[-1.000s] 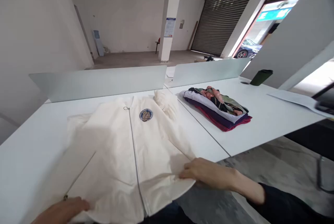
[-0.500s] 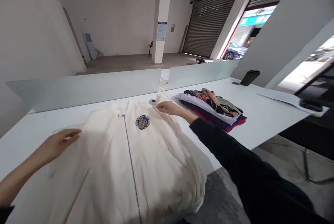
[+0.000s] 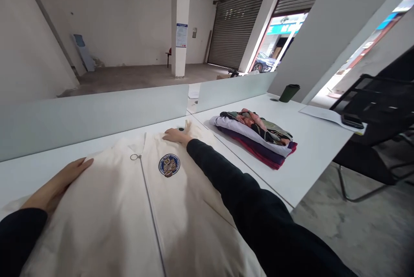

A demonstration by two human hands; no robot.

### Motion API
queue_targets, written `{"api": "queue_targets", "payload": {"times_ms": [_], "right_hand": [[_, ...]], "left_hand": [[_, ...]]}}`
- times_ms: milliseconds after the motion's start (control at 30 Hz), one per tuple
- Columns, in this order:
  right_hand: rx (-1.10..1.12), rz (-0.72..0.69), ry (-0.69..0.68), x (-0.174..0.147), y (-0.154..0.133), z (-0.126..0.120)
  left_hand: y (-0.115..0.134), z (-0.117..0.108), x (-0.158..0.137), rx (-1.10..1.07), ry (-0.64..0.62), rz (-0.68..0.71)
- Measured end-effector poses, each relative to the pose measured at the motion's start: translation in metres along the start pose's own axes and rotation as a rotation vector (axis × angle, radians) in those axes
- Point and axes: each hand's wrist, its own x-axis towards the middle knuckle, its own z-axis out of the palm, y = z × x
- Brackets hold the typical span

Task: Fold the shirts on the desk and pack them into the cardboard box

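Observation:
A cream zip-up jacket (image 3: 113, 199) lies front up on the white table, its long zip closed and a ring pull near the collar. A round blue and gold patch (image 3: 169, 165) sits on its chest. My left hand (image 3: 69, 175) rests along the jacket's left edge, fingers stretched out and the thumb mostly hidden. On the shoulder at the upper right lies my right hand (image 3: 176, 135), its fingers extended over the cloth. The jacket's lower end runs out of view, and my right sleeve covers part of its right side.
Right of the jacket is a stack of folded clothes (image 3: 255, 132) on the table (image 3: 310, 156). Farther right stand a dark green cup (image 3: 289, 92), papers (image 3: 318, 115) and a phone-like black object (image 3: 352, 121). A frosted divider (image 3: 97, 115) runs along the back; a black chair (image 3: 365, 156) stands at right.
My right hand has moved left onto the jacket's shoulder, and my left hand has come down onto its left edge. The view has shifted to the right and closer to the jacket.

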Motion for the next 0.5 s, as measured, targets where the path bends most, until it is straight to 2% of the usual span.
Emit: {"api": "queue_targets", "payload": {"times_ms": [100,200,300,367,433,500], "right_hand": [[0.051,-0.027,0.035,-0.003,0.002,-0.006],[0.079,-0.062,0.130,0.000,-0.002,-0.026],[0.079,-0.097,0.225,0.010,-0.008,-0.052],[0.039,-0.092,0.310,0.021,-0.011,-0.064],[-0.019,-0.055,0.383,0.032,-0.010,-0.067],[-0.056,-0.013,0.393,0.042,-0.006,-0.057]], "left_hand": [[0.006,-0.006,-0.004,-0.199,-0.089,-0.139],[0.009,-0.028,0.009,-0.238,-0.043,-0.143],[0.019,-0.056,0.028,-0.127,0.017,-0.080],[0.031,-0.067,0.037,0.048,0.083,-0.004],[0.042,-0.067,0.040,0.214,0.158,0.044],[0.048,-0.055,0.041,0.300,0.188,0.092]]}}
